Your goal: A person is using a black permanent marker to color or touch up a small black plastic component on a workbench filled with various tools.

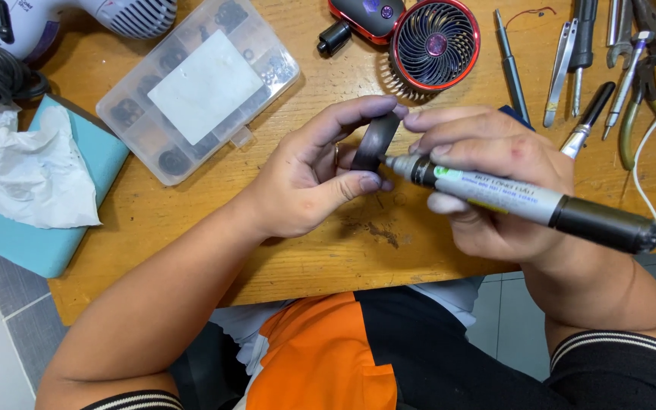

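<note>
My left hand (309,178) pinches a small dark flat part (376,142) between thumb and fingers, above the wooden table (191,220). My right hand (495,171) holds a thick silver marker pen (510,199) with a black rear end. The pen's tip touches or nearly touches the dark part near my left thumb. Both hands meet over the middle of the table.
A clear plastic parts box (199,87) lies at the left. A red small fan (434,44) sits at the back, with tweezers, screwdrivers and pliers (647,83) at the right. A crumpled tissue (36,171) rests on a teal pad; a hair dryer (77,19) is top left.
</note>
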